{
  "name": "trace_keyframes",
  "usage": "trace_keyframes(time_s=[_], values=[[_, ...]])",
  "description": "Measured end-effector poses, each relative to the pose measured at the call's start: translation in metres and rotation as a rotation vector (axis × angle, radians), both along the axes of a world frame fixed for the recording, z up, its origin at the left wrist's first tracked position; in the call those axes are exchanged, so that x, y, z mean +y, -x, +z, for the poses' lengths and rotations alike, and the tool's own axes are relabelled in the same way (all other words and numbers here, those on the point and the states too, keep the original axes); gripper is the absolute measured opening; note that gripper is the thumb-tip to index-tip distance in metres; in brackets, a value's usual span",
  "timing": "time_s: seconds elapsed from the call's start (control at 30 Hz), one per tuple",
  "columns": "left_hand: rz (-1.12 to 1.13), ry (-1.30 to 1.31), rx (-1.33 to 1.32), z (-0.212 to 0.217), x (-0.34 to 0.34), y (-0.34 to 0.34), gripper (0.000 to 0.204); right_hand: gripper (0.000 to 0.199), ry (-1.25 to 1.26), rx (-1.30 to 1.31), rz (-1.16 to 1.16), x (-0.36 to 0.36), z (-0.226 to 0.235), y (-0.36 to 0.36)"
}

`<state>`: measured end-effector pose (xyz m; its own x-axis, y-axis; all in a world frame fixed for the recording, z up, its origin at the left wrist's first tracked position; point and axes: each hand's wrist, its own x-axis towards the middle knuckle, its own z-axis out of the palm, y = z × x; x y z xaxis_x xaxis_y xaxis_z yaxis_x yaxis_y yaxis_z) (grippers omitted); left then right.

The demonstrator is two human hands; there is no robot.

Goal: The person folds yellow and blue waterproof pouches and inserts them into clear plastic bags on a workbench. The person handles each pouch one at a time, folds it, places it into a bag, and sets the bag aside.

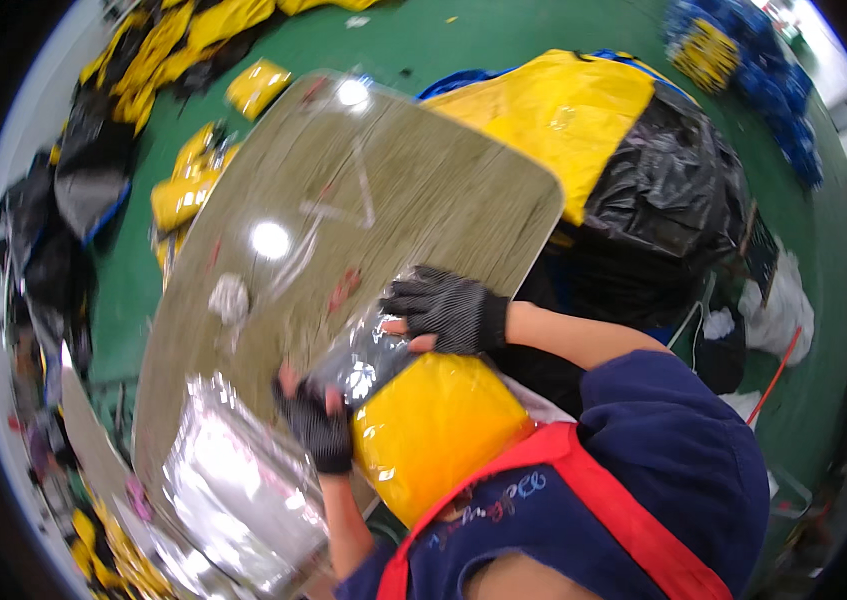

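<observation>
A clear plastic bag with a folded yellow and dark grey sheet-like item (pixel 438 430) inside lies at the table's near edge, against my body. My right hand (pixel 448 312), in a dark striped glove with bare fingertips, rests across the bag's far, grey end with its fingers stretched out. Beside the bag's left edge is my left hand (pixel 318 420), gloved the same way, its thumb and forefinger apart. Whether it touches the bag, I cannot tell. A stack of shiny clear plastic bags (pixel 238 475) lies left of that hand.
The wood-grain table (pixel 433 180) carries a crumpled white wad (pixel 229 298) and a reddish scrap (pixel 345 288). A large yellow and black bundle (pixel 583 110) stands beyond its right side. Yellow packages (pixel 183 195) lie on the green floor to the left. Blue bundles (pixel 743 70) sit far right.
</observation>
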<state>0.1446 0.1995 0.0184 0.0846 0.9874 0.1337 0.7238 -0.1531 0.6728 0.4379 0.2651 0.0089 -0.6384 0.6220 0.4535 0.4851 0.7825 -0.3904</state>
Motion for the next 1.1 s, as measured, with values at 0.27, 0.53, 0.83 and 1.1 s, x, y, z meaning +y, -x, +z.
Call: trace_keyframes(time_s=[0.27,0.53,0.83,1.1], values=[[0.291,0.615,-0.937,-0.017,-0.045,0.037,0.055,0.066,0.649,-0.317,-0.988,0.0,-0.065,-0.246],[0.519,0.339,-1.431,0.105,0.132,0.019,0.071,0.035,0.529,-0.122,-1.324,0.059,-0.059,-0.321],[-0.285,0.928,-1.357,0.061,0.126,0.014,0.067,0.036,0.755,-0.194,0.165,-0.101,0.069,-0.103],[-0.21,0.799,-0.466,0.118,0.209,-0.004,0.041,0.034,0.448,-0.527,0.577,-0.18,0.006,0.048]])
